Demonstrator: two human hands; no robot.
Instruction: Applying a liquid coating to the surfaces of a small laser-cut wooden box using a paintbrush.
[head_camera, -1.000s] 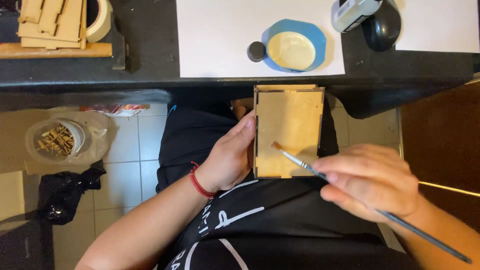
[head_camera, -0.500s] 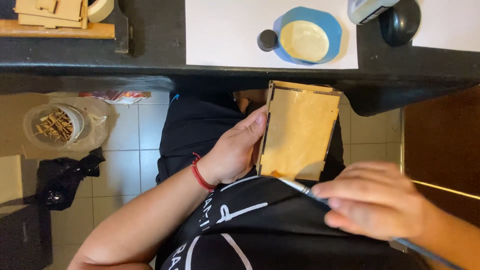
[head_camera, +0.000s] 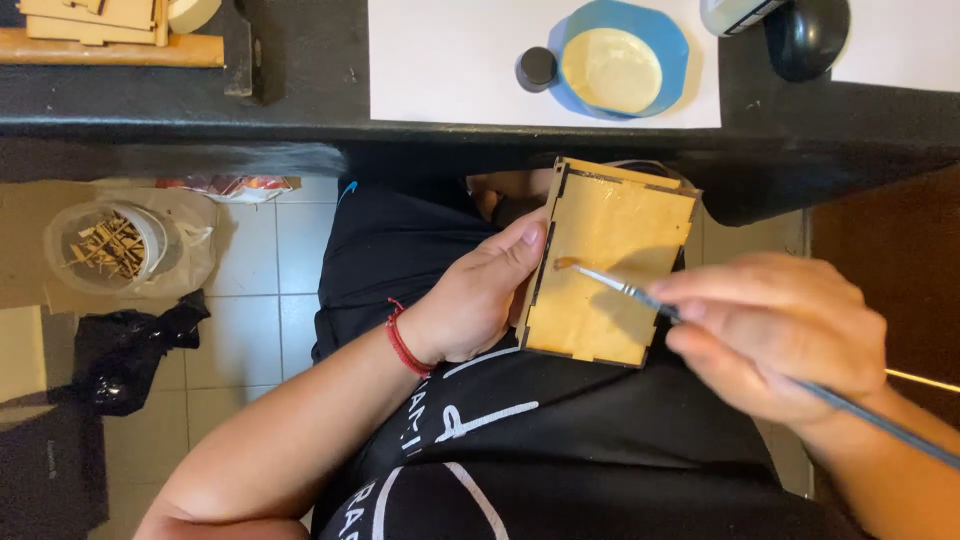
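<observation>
Item: wooden box (head_camera: 608, 262), pale laser-cut plywood with notched edges, held over the lap just below the edge of the black counter (head_camera: 300, 100), tilted so its broad face looks up at the camera.

Left hand (head_camera: 470, 300): fingers clenched on the box's left edge, thumb lying along the rim, a red cord at the wrist. This grip carries the box.

Right hand (head_camera: 775, 330): fingers grasping a thin paintbrush (head_camera: 620, 287) in a pencil hold; the long handle runs back past the wrist. The bristle tip touches the upper left part of the face, close to the left thumb.

On the counter: white paper sheet (head_camera: 450, 60); on it a blue dish (head_camera: 625, 70) with a pale cream liquid, and a small dark cap (head_camera: 538, 68) touching the dish. Flat wooden pieces (head_camera: 90, 20) lie at the far left. A clear tub of wood scraps (head_camera: 110, 245) stands on the floor.

Handling notes, as judgement: keep the face steady with the left hand and the thumb off the wet area; draw long even strokes along the panel; carry a light load on the bristles so the slots at the edges do not clog; work from the held side outward.
</observation>
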